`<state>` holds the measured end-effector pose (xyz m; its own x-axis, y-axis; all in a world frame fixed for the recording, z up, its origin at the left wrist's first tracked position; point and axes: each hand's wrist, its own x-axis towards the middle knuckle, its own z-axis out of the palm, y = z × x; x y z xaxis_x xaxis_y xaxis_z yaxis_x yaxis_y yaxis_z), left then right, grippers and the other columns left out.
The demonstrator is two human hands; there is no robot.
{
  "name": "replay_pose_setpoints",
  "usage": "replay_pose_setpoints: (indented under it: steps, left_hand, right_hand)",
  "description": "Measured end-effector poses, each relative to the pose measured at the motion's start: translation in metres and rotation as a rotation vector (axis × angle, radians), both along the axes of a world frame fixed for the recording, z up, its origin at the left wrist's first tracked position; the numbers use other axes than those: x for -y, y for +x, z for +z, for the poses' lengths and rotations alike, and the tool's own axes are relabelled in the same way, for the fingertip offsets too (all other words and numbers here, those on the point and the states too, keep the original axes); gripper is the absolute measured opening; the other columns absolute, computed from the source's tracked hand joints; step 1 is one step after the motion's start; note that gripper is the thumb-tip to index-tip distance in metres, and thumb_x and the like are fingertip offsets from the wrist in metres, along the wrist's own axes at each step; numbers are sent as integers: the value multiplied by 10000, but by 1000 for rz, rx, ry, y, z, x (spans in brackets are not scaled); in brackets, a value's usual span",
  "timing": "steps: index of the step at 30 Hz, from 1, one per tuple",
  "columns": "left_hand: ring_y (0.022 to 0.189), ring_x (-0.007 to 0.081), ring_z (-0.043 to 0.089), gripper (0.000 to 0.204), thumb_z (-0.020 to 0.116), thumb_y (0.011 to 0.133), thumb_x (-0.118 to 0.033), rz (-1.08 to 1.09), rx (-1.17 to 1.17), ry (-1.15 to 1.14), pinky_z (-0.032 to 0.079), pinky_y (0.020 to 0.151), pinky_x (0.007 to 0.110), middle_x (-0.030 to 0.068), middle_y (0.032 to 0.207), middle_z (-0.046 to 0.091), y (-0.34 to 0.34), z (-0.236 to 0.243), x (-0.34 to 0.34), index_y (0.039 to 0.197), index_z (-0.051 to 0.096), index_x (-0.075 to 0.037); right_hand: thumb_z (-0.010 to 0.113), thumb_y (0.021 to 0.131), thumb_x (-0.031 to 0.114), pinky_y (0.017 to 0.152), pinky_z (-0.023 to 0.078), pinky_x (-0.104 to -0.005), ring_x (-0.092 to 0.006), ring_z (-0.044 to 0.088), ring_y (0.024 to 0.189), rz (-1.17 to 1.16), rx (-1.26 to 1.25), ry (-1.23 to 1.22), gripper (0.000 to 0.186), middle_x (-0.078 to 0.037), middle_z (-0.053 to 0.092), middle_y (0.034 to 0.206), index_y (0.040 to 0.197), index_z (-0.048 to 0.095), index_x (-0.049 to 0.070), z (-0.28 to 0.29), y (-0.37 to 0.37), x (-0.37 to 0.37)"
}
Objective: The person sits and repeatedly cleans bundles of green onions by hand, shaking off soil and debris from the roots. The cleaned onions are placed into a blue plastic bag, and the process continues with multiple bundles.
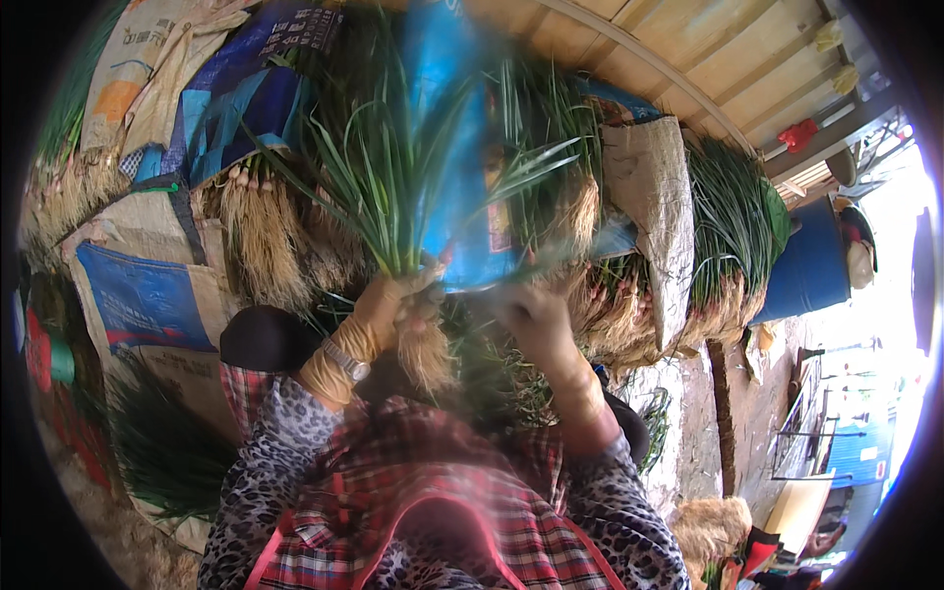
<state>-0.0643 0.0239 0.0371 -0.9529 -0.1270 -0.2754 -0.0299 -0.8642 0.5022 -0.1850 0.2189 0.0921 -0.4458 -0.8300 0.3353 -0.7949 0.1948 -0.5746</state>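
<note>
My left hand point(388, 300), in a tan glove with a watch at the wrist, is closed around a bunch of green garlic point(393, 187). Its flat green leaves fan upward from my fingers, and pale stringy roots point(425, 354) hang below them. My right hand point(541, 320), also gloved, is to the right of the bunch. Motion smears its fingers, so I cannot tell whether they hold anything. Just beyond both hands stands a blurred blue sheet or sack point(452, 236). Loose green leaves point(501, 379) lie below, between my knees.
Rooted bundles of the same greens point(261, 236) are stacked at the back left, partly under printed woven sacks point(246, 108). More bundles point(728, 226) stand at the right beside a whitish sack point(649, 216) and a blue barrel point(801, 261). A sack with a blue panel point(147, 295) lies left.
</note>
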Motion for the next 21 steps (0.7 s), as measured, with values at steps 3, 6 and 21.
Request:
replay_pose_setpoints:
  steps: [3,6,21]
  left_hand:
    - [464,146,488,226,584,935,-199,41,49,65,444,544,295,59,752,567,11,-5,4,1111,534,-68]
    - [451,153,500,270,593,929,-240,-65,-13,72,449,584,306,58,670,546,4,6,-2,1096,541,-35]
    - [518,152,557,218,676,866,-246,-145,-51,7,481,629,313,21,738,580,13,-4,-24,977,575,-89]
  right_hand:
    - [674,808,17,632,539,-274,-160,685,736,277,-48,218,157,-84,699,832,957,680,68,48,32,-8]
    - [692,825,84,760,522,-302,-175,650,901,116,367,88,197,-102,687,947,1020,677,64,-40,3,-30]
    - [626,896,217,523,425,-231,-78,510,589,-165,770,-221,320,-57,630,804,1139,612,9,-66,-25,42]
